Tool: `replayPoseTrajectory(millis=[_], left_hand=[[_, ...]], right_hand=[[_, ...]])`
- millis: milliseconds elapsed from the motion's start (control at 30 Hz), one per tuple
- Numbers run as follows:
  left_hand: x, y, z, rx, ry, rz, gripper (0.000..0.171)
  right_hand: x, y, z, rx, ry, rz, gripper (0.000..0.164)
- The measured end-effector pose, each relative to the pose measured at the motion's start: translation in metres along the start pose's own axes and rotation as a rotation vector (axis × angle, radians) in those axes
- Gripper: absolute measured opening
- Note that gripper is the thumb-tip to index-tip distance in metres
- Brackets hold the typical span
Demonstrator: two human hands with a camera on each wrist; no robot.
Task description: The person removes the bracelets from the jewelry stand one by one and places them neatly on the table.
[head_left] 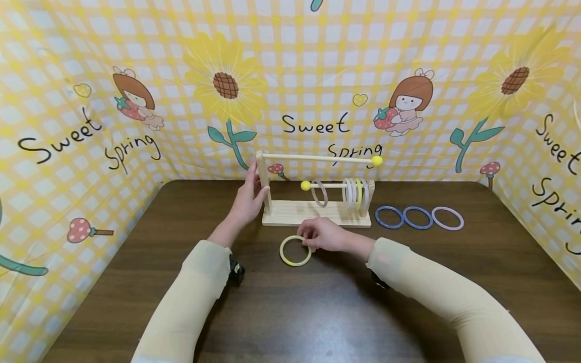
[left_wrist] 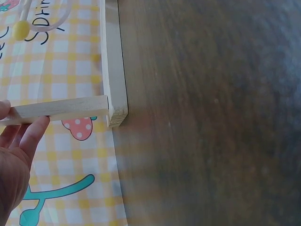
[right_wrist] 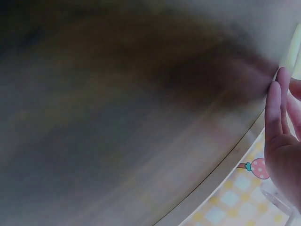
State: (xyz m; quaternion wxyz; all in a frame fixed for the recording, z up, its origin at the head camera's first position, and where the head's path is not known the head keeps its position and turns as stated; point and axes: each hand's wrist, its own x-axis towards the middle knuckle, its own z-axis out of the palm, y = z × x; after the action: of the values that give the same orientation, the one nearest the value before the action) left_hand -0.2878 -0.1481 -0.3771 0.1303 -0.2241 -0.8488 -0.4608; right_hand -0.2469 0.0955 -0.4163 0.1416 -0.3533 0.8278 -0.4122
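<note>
My left hand (head_left: pixel 250 196) grips the tall left post (left_wrist: pixel 61 108) of a wooden ring stand (head_left: pixel 295 214), thumb on one side and fingers on the other. My right hand (head_left: pixel 324 234) pinches the right edge of a pale yellow ring (head_left: pixel 284 258) in front of the stand's base. The right wrist view shows my fingers (right_wrist: pixel 273 110) close at the ring's edge. On the stand's lower peg, a pinkish ring (head_left: pixel 324 197) hangs near the yellow ball tip (head_left: pixel 306 185), and several white, yellow and lilac rings (head_left: pixel 348 194) hang together by the short right post. The upper peg (head_left: pixel 317 158) bears no ring.
To the right of the stand, two blue rings (head_left: pixel 389 226) and a lilac ring (head_left: pixel 461 222) lie in a row on the dark wooden table (head_left: pixel 290 312). A yellow checked cloth (head_left: pixel 313 91) rises behind the table and at both sides.
</note>
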Motion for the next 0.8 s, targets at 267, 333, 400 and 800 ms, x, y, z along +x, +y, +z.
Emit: replayPoseTrajectory(millis=[267,333,400,800], left_hand=[[0.001,-0.001,0.002,-0.004,-0.007,-0.018,0.075],[0.002,-0.002,0.003,-0.005,-0.008,-0.025,0.075],[0.002,-0.002,0.003,-0.006,-0.009,-0.03,0.075],[0.001,0.0,0.002,0.001,-0.007,-0.038,0.075]], right_hand=[[0.002,-0.001,0.001,-0.085,0.011,0.02,0.014],[0.001,-0.001,0.0,-0.09,0.011,0.018,0.014],[-0.001,-0.001,-0.001,-0.081,0.011,0.019,0.014],[-0.026,-0.018,-0.019,0.015,0.258,-0.06,0.02]])
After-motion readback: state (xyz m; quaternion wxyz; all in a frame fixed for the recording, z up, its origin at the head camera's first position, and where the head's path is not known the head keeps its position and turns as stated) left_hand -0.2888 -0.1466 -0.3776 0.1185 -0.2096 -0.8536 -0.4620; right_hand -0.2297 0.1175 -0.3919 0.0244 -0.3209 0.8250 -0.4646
